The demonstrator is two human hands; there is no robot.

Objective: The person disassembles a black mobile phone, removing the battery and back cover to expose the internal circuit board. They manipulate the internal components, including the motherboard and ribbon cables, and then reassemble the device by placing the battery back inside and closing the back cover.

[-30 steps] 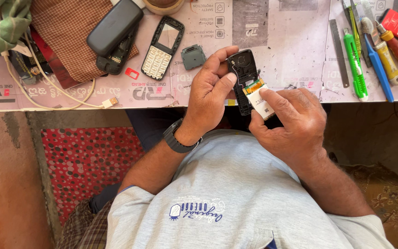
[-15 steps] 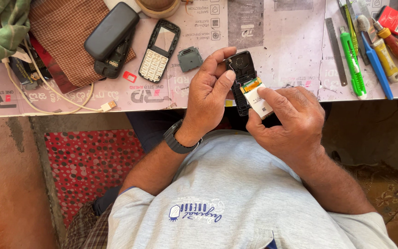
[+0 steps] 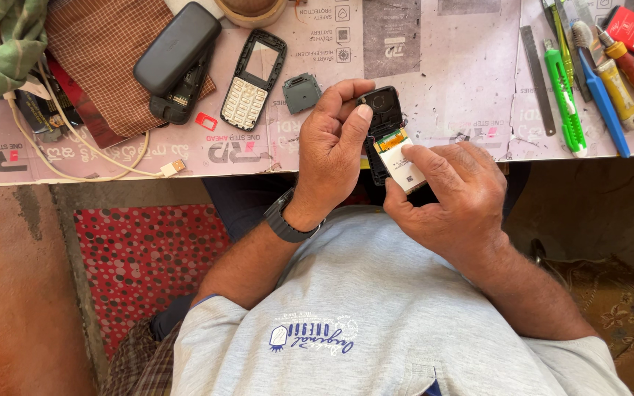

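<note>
At table edge, left hand [image 3: 329, 147] pinches the black phone body [image 3: 379, 117], long axis running 11 to 5 o'clock, while right hand [image 3: 453, 194], at 4 o'clock of it, presses fingertips on the small white screen part [image 3: 407, 167].

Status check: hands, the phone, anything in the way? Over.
Left hand grips open black phone body. Right hand pinches white display module, index finger on top. Nothing blocking; keypad frame and tools lie apart on table.
</note>
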